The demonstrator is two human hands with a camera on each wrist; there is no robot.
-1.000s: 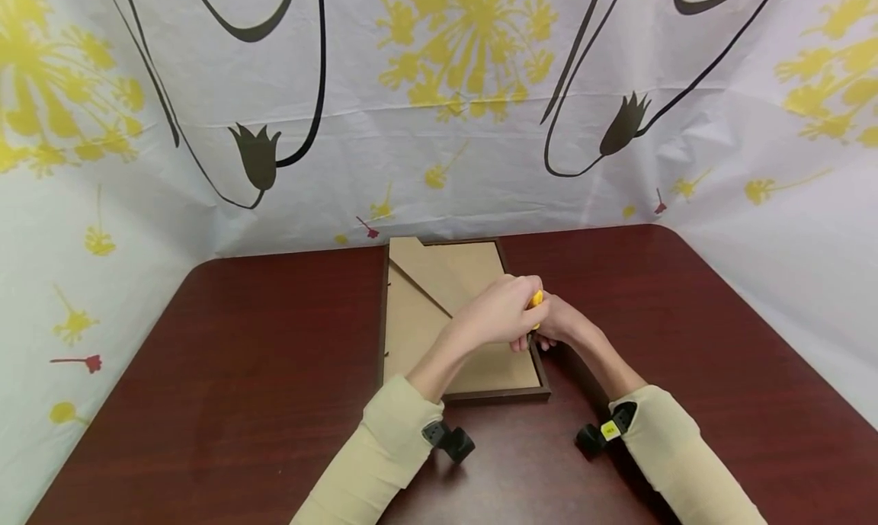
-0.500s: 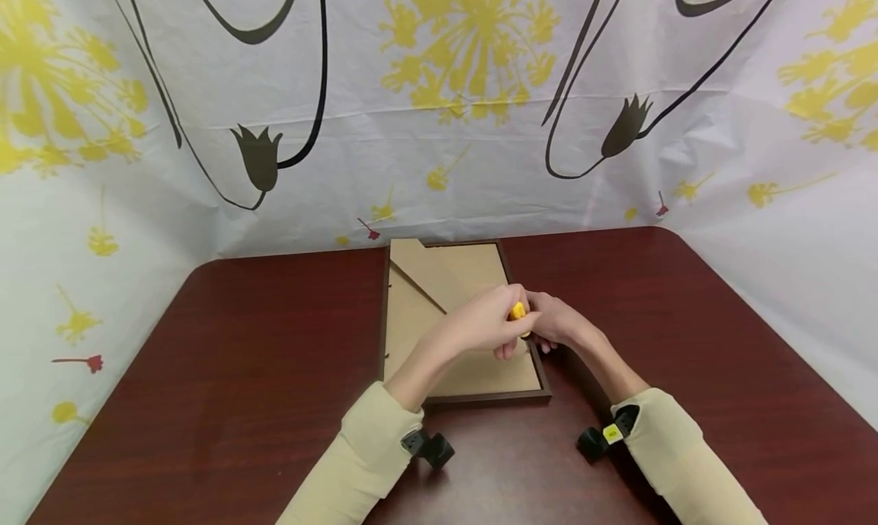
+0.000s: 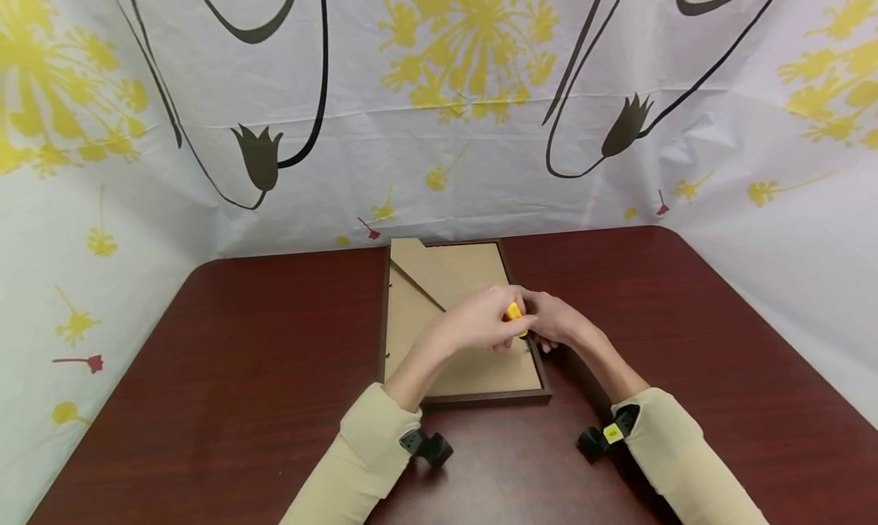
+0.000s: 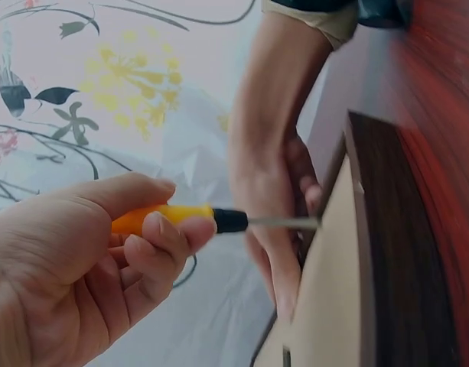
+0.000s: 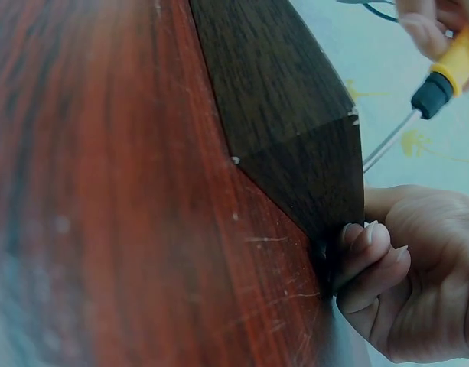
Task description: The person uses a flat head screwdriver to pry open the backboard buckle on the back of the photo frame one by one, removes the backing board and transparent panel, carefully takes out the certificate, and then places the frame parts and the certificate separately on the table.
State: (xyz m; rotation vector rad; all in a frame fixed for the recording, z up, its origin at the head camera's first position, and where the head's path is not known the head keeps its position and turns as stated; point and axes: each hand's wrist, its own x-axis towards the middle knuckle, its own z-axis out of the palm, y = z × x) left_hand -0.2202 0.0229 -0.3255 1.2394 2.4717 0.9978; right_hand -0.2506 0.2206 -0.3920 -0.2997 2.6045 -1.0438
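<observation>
A picture frame with a dark wooden rim lies back side up on the table. My left hand grips a screwdriver by its yellow handle, above the frame's right side. In the left wrist view the metal shaft runs from a black collar to the inner edge of the rim, tip right at the tan backing board. My right hand holds that same side of the frame, fingertips curled against its outer edge in the right wrist view.
A tan easel flap lies slantwise on the backing board. Small dark metal tabs show along the frame's inner edge. The reddish-brown table meets a white patterned sheet at the back and sides.
My left hand has shifted left and slightly nearer with the screwdriver, mostly in the first half second. The right hand and the frame have stayed in place.
</observation>
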